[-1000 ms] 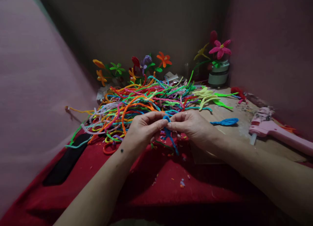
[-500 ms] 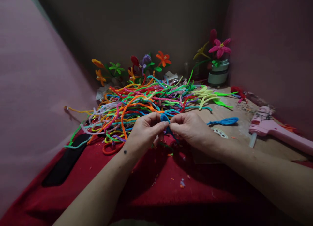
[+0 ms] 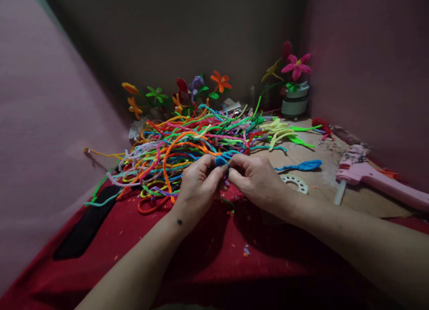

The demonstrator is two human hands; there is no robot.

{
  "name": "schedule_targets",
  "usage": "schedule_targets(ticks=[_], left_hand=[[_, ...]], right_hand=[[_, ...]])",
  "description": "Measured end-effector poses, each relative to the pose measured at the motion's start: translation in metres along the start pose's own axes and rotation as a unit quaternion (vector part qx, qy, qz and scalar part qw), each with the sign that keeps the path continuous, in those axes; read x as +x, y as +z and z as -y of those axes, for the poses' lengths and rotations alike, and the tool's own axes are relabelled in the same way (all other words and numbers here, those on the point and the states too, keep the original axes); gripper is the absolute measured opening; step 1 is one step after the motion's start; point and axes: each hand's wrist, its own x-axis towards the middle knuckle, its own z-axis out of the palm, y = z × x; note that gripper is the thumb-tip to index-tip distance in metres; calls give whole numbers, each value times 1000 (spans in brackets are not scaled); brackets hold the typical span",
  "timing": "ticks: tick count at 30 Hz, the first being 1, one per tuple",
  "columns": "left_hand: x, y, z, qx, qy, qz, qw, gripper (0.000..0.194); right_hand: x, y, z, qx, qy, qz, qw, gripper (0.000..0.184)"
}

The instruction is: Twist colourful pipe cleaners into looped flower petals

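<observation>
Between my fingertips is a blue pipe cleaner (image 3: 220,161), bent into a small loop and partly hidden by the fingers. My left hand (image 3: 201,182) pinches it from the left side. Close beside it, my right hand (image 3: 256,180) grips the same piece with thumb and forefinger. Just beyond both hands spreads a heap of colourful pipe cleaners (image 3: 187,142). A finished-looking blue petal shape (image 3: 306,165) with a twisted stem lies to the right of my right hand.
A pink glue gun (image 3: 365,171) rests on the cardboard (image 3: 325,196) at right, near a pale ring with holes (image 3: 296,183). Pipe-cleaner flowers (image 3: 221,81) stand behind the heap; a pale green jar (image 3: 295,102) is back right. A black strip (image 3: 83,225) lies left on the red cloth (image 3: 201,261).
The view has shifted slightly. My fingers have turned the blue pipe cleaner, and its end that hung below my hands no longer shows. Both hands still hold it.
</observation>
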Motion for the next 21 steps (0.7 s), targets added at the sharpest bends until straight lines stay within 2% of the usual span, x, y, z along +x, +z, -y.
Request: schedule_targets(ticks=[3, 6, 11, 15, 17, 19, 21], left_hand=[[0, -2, -1, -27, -11, 3, 1000, 9], [0, -1, 1, -22, -4, 6, 1000, 9], [-2, 2, 6, 97, 67, -35, 992, 11], [-3, 5, 9, 223, 157, -71, 959, 12], [-3, 6, 12, 254, 186, -75, 946, 12], [-3, 6, 13, 249, 188, -71, 947, 11], [-2, 5, 13, 208, 159, -67, 963, 11]], right_hand=[[3, 0, -1, 92, 61, 37, 993, 11], [2, 1, -1, 101, 92, 39, 990, 11], [-1, 3, 1, 17, 60, 15, 998, 11], [-3, 2, 3, -62, 35, 15, 997, 11], [-5, 1, 4, -123, 14, 16, 992, 9], [-5, 1, 4, -181, -6, 14, 983, 9], [-5, 0, 4, -191, -10, 12, 981, 11]])
